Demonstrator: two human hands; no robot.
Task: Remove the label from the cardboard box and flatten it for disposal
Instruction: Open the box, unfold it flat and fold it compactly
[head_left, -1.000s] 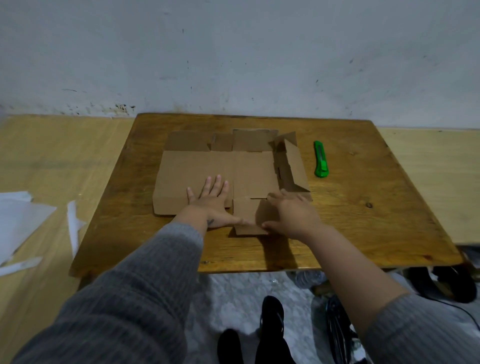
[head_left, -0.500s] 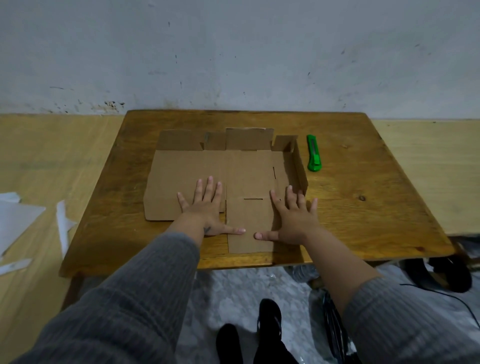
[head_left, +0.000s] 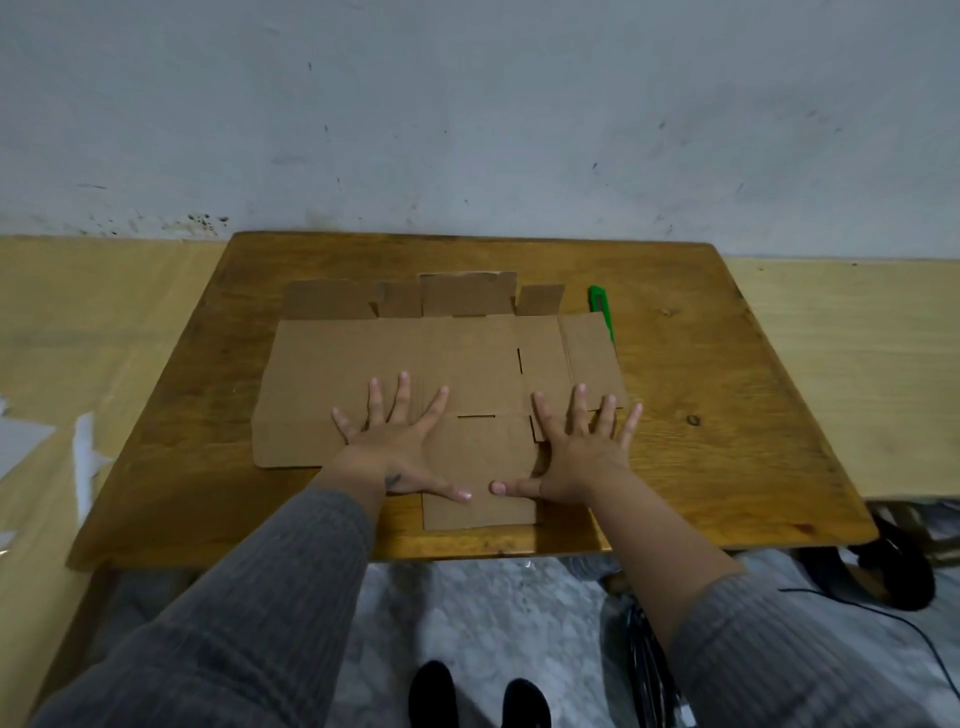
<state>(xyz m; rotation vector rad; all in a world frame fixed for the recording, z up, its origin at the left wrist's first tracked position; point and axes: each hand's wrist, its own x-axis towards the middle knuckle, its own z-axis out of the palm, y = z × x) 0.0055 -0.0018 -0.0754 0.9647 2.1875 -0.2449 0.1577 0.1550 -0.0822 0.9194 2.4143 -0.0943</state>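
**Fingers spread flat on the opened box**

Fingers (head_left: 400, 395) of both hands are splayed wide, gripping nothing. Left hand (head_left: 397, 447) and right hand (head_left: 576, 452) press palm-down on the near part of the cardboard box (head_left: 363, 364), thumbs pointing toward each other over the flap nearest the table (head_left: 727, 415) edge. Unfolded into one flat sheet, the box lies in the middle of the table. Beyond its far right corner a green utility knife (head_left: 600, 306) lies partly under the cardboard.
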